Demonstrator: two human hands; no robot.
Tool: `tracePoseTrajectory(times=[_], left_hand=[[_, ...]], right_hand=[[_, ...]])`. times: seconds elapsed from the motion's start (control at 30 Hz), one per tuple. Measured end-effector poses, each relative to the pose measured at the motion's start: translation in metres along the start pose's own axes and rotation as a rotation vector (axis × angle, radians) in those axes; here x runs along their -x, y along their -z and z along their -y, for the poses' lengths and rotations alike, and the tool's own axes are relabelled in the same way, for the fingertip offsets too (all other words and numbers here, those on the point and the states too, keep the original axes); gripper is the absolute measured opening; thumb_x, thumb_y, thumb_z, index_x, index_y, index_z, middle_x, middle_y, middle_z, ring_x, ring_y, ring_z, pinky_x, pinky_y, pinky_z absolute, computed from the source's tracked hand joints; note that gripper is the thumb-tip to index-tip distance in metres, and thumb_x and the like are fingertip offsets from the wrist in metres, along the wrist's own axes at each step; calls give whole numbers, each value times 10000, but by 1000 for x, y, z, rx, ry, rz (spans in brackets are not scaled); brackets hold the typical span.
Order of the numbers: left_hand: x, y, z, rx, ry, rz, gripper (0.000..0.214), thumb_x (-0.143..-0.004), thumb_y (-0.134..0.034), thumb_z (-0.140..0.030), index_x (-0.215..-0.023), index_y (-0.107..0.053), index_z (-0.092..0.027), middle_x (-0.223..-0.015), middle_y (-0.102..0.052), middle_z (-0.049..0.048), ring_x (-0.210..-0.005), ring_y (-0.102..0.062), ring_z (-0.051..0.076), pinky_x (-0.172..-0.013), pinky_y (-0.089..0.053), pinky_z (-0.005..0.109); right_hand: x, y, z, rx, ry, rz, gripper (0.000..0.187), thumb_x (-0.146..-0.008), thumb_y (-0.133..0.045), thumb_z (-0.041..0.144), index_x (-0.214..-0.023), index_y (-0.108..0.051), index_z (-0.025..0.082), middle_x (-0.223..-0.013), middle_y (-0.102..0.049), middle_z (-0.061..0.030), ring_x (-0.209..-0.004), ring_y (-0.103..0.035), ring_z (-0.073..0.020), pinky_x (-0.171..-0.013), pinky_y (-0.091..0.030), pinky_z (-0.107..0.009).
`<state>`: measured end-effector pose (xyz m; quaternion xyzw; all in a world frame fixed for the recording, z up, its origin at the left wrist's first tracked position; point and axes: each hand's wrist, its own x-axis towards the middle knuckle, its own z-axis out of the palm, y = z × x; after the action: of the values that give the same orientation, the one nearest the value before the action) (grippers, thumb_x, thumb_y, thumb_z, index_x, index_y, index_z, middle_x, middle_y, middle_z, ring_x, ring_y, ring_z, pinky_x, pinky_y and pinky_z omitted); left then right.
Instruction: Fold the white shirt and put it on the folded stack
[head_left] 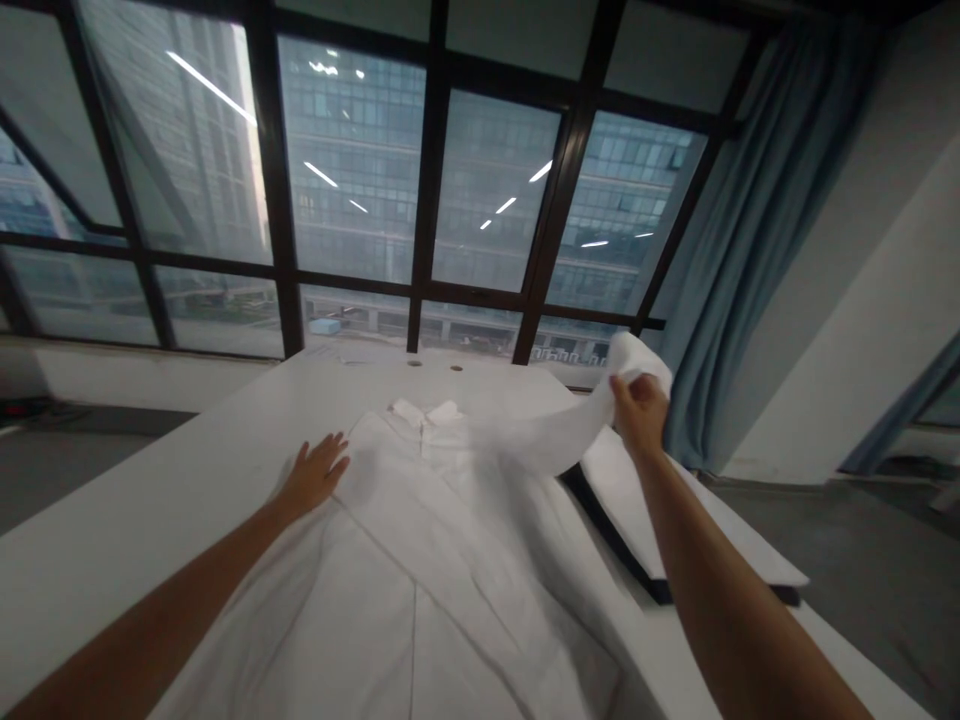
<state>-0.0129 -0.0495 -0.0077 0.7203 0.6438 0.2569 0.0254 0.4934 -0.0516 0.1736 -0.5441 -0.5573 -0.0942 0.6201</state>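
A white shirt (375, 590) lies spread on the white table, its collar (427, 412) toward the window. One sleeve is folded slantwise across the body. My right hand (641, 405) pinches the cuff end of the other sleeve (547, 435) and holds it up off the table to the right; the raised cloth is partly blurred. My left hand (319, 470) rests palm down with fingers spread at the shirt's left shoulder edge. The fingertips of my right hand are closed on the fabric.
A folded stack of white and dark cloth (637, 510) lies at the table's right edge, partly behind my right forearm. The white table (180, 510) reaches to the windows (352, 170), with two round holes near its far end. A blue curtain (742, 250) hangs at right.
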Motion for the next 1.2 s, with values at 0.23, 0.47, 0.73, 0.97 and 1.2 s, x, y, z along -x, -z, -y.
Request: tracePoseTrajectory(times=[0.23, 0.47, 0.73, 0.97, 1.2], left_hand=[[62, 56, -46, 1077, 473, 491, 1018, -686, -196, -894, -1253, -503, -107, -1141, -659, 211, -896, -675, 321, -789, -521, 465], [130, 78, -54, 998, 465, 691, 907, -561, -663, -745, -1237, -509, -161, -1179, -644, 163, -1100, -609, 312, -881, -503, 364], [153, 115, -67, 700, 297, 750, 779, -608, -678, -581, -1288, -520, -236, -1139, -655, 90, -1002, -638, 271, -793, -509, 310], [145, 103, -73, 79, 148, 659, 579, -713, -583, -559, -1179, -634, -220, -815, -717, 86, -761, -681, 293, -704, -519, 393], [73, 26, -99, 33, -444, 374, 584, -939, -294, -537, -1447, -371, -261, -1530, -325, 52, -1417, -277, 236, -1172, -182, 444]], right_hand=[[189, -37, 118, -221, 609, 702, 109, -882, -494, 258, -854, -576, 192, -1044, -663, -99, -1032, -603, -191, -873, -496, -316], [263, -39, 107, -174, 720, 1138, 344, -843, -609, 407, -1111, -631, 192, -1343, -563, -104, -1234, -520, -224, -1043, -390, -358], [195, -46, 38, 380, 401, 1079, 372, -934, -437, 375, -1218, -602, 201, -1365, -537, -116, -1254, -485, -261, -1039, -344, -436], [169, -55, 6, 617, 288, 984, 421, -953, -339, 384, -1069, -672, 153, -1146, -650, -147, -1082, -569, -262, -945, -368, -373], [171, -98, -11, 567, 293, 1062, 658, -930, -331, 556, -1446, -374, 150, -1520, -324, -137, -1408, -244, -274, -1127, -140, -449]])
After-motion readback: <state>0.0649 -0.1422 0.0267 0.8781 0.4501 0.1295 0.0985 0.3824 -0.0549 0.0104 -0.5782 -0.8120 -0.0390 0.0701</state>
